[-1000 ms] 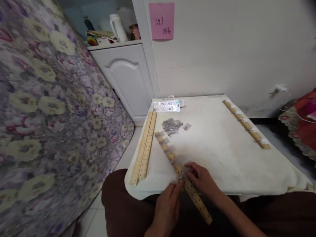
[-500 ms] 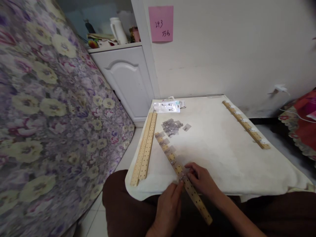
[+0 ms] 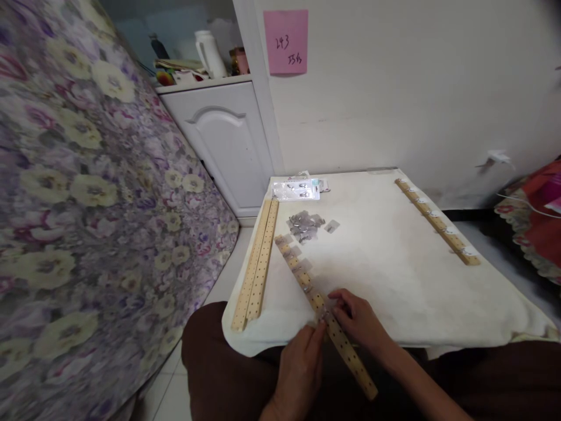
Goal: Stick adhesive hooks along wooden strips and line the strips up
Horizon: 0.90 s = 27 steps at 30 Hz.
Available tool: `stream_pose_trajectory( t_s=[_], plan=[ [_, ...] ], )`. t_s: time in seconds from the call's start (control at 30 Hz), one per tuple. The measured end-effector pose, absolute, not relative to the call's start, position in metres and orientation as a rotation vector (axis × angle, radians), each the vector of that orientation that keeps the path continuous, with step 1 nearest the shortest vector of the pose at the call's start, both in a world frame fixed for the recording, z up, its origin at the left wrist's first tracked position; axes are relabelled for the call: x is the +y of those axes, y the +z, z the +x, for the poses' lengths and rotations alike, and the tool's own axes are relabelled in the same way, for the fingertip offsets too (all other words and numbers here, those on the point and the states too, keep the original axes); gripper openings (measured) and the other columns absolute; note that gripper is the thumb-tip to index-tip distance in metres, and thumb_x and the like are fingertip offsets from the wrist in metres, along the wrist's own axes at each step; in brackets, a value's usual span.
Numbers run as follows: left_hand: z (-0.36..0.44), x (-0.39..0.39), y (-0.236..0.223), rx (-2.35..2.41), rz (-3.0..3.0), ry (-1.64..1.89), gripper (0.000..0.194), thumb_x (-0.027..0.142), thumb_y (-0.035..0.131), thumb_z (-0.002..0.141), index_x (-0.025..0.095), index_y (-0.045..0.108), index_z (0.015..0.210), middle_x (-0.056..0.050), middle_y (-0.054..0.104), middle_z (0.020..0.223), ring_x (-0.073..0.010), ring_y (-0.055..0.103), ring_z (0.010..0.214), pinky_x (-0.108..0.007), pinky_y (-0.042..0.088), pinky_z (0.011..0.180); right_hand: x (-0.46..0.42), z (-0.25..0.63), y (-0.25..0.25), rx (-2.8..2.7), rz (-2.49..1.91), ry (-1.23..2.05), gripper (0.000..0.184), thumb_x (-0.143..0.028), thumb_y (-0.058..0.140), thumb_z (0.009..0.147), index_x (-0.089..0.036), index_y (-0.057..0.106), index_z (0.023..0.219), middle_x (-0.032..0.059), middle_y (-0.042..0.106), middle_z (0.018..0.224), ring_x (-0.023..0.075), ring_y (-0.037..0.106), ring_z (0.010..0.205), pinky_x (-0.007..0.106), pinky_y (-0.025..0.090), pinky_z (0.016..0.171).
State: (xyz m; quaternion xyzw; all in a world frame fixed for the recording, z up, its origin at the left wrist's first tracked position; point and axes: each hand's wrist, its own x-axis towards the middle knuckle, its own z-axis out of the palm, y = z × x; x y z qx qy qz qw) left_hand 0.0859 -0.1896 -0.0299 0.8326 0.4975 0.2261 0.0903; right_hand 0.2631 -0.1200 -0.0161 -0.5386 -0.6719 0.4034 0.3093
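Left hand (image 3: pixel 298 363): closed, thumb and finger gripping the near-left edge of the long, pale wooden strip with dark round holes (image 3: pixel 344 346), beside one metal piece.
Right hand (image 3: pixel 353 314): fingers curled, fingertips at the strip's right edge, opposite the left; whether they pinch anything cannot be told.
Strip in hand: one, running slantwise between both hands; near end over the brown-clothed lap (image 3: pixel 228 362), far end beyond the hands over the table with white cloth (image 3: pixel 372 245). A row of small clear squares with silvery metal pieces lies across it, from between the hands to its far end.
Pile of clear squares with silvery metal pieces (image 3: pixel 304 225): one, ahead of both hands, just past the strip's far end.
Single clear square (image 3: pixel 332 226): one, just right of the pile.
Pair of pale wooden strips with holes (image 3: pixel 263 266): side by side, ahead and left of the left hand.
Clear plastic flat package (image 3: pixel 293 189): farther ahead of the hands, behind the pile.
Separate wooden strip bearing silvery pieces (image 3: pixel 435 221): one, well apart from the right hand, ahead and right.
Pink paper note with handwriting (image 3: pixel 286 42): on the wall, far ahead of both hands.
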Motion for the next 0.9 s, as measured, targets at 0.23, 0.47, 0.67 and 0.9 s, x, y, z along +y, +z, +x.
stream_pose_trajectory(
  t_s=[0.23, 0.47, 0.67, 0.9],
  plan=[
    [0.088, -0.188, -0.030, 1.521, 2.533, 0.603, 0.044, 0.006, 0.036, 0.085, 0.015, 0.042, 0.127, -0.007, 0.058, 0.087, -0.0172, 0.058, 0.075, -0.028, 0.052, 0.062, -0.121, 0.262, -0.014, -1.783, -1.438, 1.043, 0.023, -0.022, 0.050, 0.079, -0.017, 0.059, 0.099, -0.0009, 0.057, 0.067, 0.0153, 0.054, 0.063, 0.027, 0.041, 0.062],
    [0.088, -0.187, -0.029, 1.538, 2.535, 0.545, 0.045, 0.007, 0.035, 0.086, 0.016, 0.040, 0.129, -0.007, 0.059, 0.088, -0.0169, 0.058, 0.074, -0.028, 0.052, 0.062, -0.121, 0.257, -0.009, -1.772, -1.537, 1.034, 0.023, -0.026, 0.058, 0.073, -0.019, 0.059, 0.095, -0.0021, 0.057, 0.067, 0.0148, 0.052, 0.062, 0.026, 0.039, 0.060],
    [0.087, -0.186, -0.033, 1.549, 2.547, 0.508, 0.044, 0.007, 0.037, 0.085, 0.017, 0.041, 0.128, -0.007, 0.058, 0.088, -0.0174, 0.058, 0.075, -0.029, 0.051, 0.062, -0.120, 0.254, -0.006, -1.751, -1.602, 1.041, 0.019, -0.024, 0.059, 0.071, -0.020, 0.060, 0.090, -0.0027, 0.056, 0.065, 0.0147, 0.052, 0.062, 0.025, 0.037, 0.059],
    [0.088, -0.185, -0.032, 1.556, 2.531, 0.485, 0.043, 0.007, 0.037, 0.084, 0.017, 0.042, 0.126, -0.007, 0.058, 0.088, -0.0179, 0.057, 0.075, -0.029, 0.051, 0.062, -0.115, 0.252, -0.006, -1.746, -1.649, 1.044, 0.017, -0.025, 0.061, 0.069, -0.020, 0.059, 0.085, -0.0031, 0.057, 0.065, 0.0144, 0.053, 0.063, 0.024, 0.035, 0.058]
  ],
)
